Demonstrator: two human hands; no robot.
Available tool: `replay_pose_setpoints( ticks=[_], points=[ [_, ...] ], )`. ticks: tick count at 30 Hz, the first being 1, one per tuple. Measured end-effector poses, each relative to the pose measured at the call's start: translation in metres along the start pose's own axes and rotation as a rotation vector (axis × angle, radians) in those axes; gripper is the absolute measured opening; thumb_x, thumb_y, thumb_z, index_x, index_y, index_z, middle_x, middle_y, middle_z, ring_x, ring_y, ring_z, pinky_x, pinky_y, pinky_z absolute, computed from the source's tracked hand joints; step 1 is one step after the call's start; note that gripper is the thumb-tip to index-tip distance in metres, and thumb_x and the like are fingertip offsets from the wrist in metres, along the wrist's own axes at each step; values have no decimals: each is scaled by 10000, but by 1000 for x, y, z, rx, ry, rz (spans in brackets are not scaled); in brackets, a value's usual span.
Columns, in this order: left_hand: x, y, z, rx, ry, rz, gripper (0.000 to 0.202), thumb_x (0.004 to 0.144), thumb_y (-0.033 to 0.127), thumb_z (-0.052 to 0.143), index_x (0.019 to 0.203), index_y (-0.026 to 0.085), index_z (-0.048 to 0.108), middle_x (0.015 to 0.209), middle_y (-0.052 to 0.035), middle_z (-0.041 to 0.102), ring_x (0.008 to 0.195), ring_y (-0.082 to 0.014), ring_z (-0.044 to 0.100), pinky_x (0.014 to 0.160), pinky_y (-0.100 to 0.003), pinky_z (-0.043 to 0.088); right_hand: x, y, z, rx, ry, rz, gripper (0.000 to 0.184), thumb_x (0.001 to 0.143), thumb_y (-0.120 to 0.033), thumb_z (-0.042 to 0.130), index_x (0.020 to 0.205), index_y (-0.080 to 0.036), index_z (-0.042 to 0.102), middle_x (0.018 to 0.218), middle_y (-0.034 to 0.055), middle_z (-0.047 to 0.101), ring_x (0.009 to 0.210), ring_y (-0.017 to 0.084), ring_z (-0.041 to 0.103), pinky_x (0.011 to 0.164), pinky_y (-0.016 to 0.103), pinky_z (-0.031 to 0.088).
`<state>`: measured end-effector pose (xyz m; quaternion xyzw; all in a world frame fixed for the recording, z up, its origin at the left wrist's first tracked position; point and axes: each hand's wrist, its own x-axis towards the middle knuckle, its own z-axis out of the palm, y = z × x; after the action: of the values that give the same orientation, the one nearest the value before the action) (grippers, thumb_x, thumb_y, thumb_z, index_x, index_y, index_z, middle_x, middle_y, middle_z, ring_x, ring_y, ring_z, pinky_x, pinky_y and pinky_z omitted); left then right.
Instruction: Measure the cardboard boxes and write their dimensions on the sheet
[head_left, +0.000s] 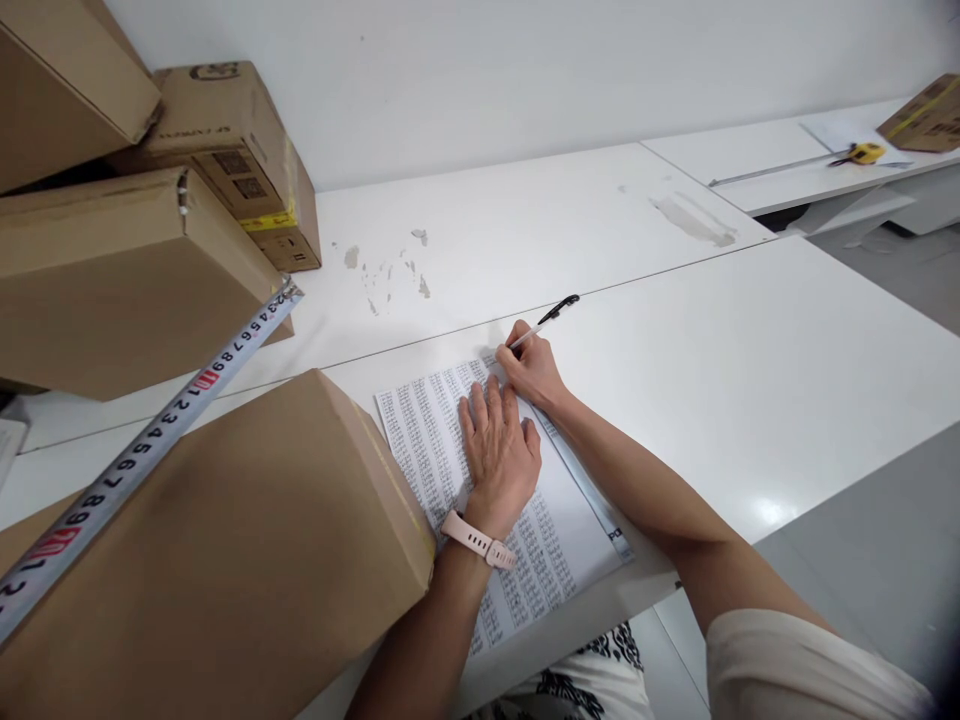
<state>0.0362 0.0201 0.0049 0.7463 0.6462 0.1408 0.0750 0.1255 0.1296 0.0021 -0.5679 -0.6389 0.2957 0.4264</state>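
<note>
While right hand [534, 372] grips pen [551, 315]: write lightly near top of sheet [544, 520].
Left hand [499, 442]: fingers extended on sheet — press flat.

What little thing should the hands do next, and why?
Perhaps the right hand should make a small stroke with the pen: it grips the pen near the far edge of the printed sheet, and the left hand lies across that sheet, which likely steadies it. The pen's tip is hidden.
</note>
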Motion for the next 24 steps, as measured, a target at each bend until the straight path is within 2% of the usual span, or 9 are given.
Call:
replay_pose_setpoints(
  ticks=[6,24],
  points=[
    [0,0,1,-10,-6,3,529,981,315,374,1444,70,450,1586,-157,375,1475,-356,287,1215,-544,222,0,2,-1,20,45,17,157,756,-222,502,675,-244,369,539,-63,387,533,122,367,527,279,292],
    [0,0,-1,-8,-8,3,525,985,316,374,1442,71,455,1582,-154,383,1472,-360,292,1210,-545,224,1,4,0,14,16,-5,157,766,-224,511,678,-238,381,544,-67,398,529,113,373,524,268,295]
  ],
)
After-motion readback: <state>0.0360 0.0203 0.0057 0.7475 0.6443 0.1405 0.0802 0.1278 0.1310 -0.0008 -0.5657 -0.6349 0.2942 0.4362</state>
